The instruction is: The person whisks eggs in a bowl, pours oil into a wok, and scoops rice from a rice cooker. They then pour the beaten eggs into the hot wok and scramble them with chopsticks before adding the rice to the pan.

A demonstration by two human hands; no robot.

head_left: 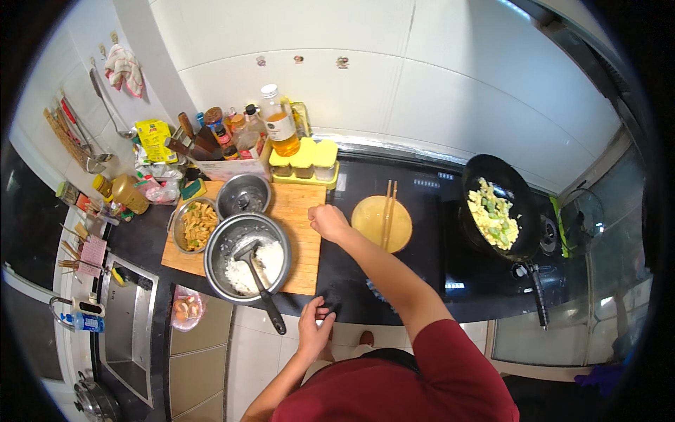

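Note:
My right hand [328, 222] reaches across to the right edge of the wooden cutting board [301, 271], its fingers curled closed; what they hold, if anything, is hidden. Low at the counter's front edge, my left hand [314, 327] has its fingers apart and bent, with nothing in it. On the board stands a metal pot [211, 264] of white rice [242, 274], a black rice paddle [266, 302] leaning out over the rim toward my left hand. Beside the pot are a bowl of cooked food strips [199, 225] and a dark metal bowl [243, 195]. A yellowish plate [365, 218] with chopsticks [388, 211] lies right of my right hand.
A black wok [524, 211] with egg and green pieces [493, 214] rests at the right, its handle [538, 295] overhanging the counter front. Behind the board stand a yellow-lidded spice set [304, 162], an oil bottle [280, 123] and knives [193, 144]. The sink [130, 316] is left.

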